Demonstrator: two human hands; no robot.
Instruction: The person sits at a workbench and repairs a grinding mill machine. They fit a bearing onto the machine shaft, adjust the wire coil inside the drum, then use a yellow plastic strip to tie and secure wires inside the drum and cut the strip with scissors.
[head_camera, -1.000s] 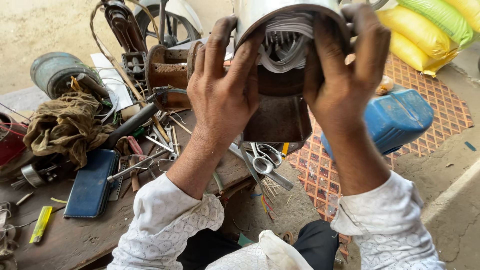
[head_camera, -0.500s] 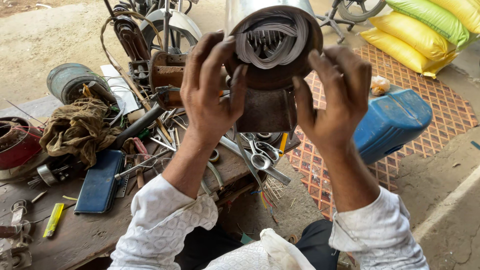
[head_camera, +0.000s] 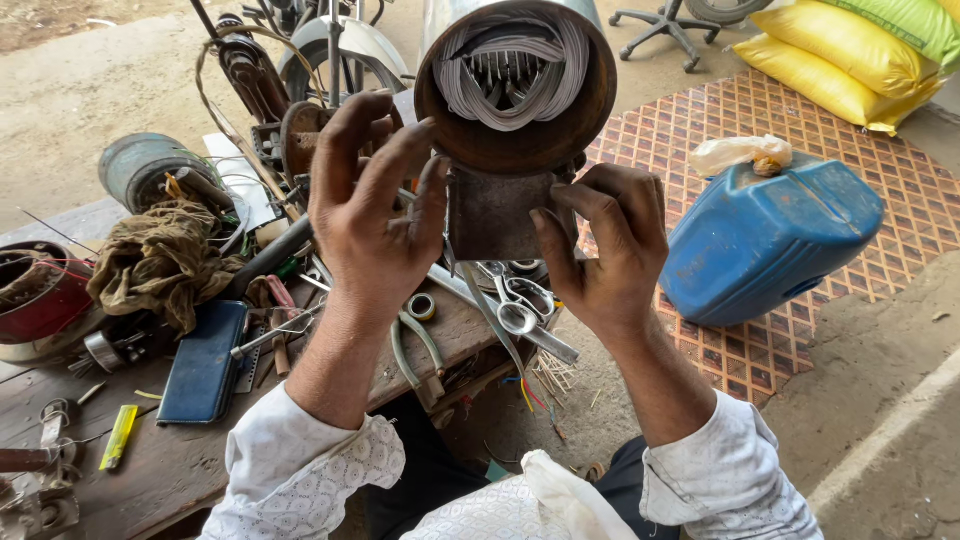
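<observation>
Both hands are raised in front of the camera around a motor stator (head_camera: 515, 95) — a rusty brown cylinder whose open end faces the lens, with pale winding wire looped inside its bore. It sits at the top centre of the view, above the far edge of the desk (head_camera: 190, 460). Below the round end hangs a flat, dark rusty plate (head_camera: 495, 215).

The left hand (head_camera: 375, 215) is spread, fingers loosely curled, its fingertips at the left rim of the stator; whether they press on it or only brush it cannot be told. The right hand (head_camera: 605, 250) is partly closed, thumb and bent fingers resting against the right edge of the plate just under the cylinder. Both wrists come out of white patterned sleeves.

On the wooden desk to the left lie a dark blue phone case (head_camera: 205, 360), a crumpled olive rag (head_camera: 160, 260), a grey cylindrical can (head_camera: 140, 165) and a small yellow-green marker (head_camera: 118, 437). Scissors (head_camera: 515, 300) and other metal tools lie near the desk's right edge, under the hands. To the right, on a chequered mat (head_camera: 800, 110), stands a blue plastic jerrycan (head_camera: 765, 235) with a plastic wad at its mouth — yellow sacks (head_camera: 840, 45) lie beyond it.
</observation>
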